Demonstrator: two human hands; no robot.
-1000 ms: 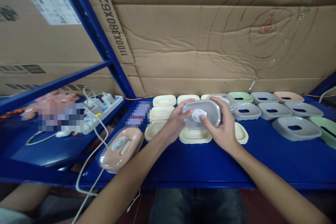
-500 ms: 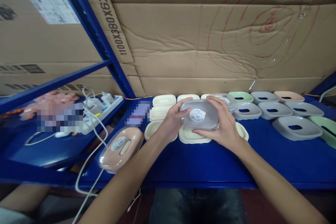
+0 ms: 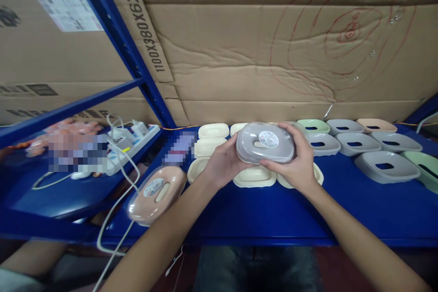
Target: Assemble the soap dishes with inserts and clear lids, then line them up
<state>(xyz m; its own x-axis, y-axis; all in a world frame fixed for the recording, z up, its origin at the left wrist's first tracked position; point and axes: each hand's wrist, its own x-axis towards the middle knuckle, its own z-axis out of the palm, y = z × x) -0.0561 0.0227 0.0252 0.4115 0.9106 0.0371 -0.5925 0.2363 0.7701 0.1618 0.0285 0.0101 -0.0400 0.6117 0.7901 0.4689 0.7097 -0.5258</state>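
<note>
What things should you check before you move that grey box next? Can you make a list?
1. Both hands on the grey box: ok, left hand and right hand grip its two ends.
2. Box lifted off the cream trays: ok, it is above them.
3. Clear lid fully shut: cannot tell.
4. Box level: not ok, it tips slightly.
5. Free room on the blue shelf: ok, bare surface nearer the person.
6. Pink box safely placed: not ok, it sits at the shelf's edge, beside a white cable.
</note>
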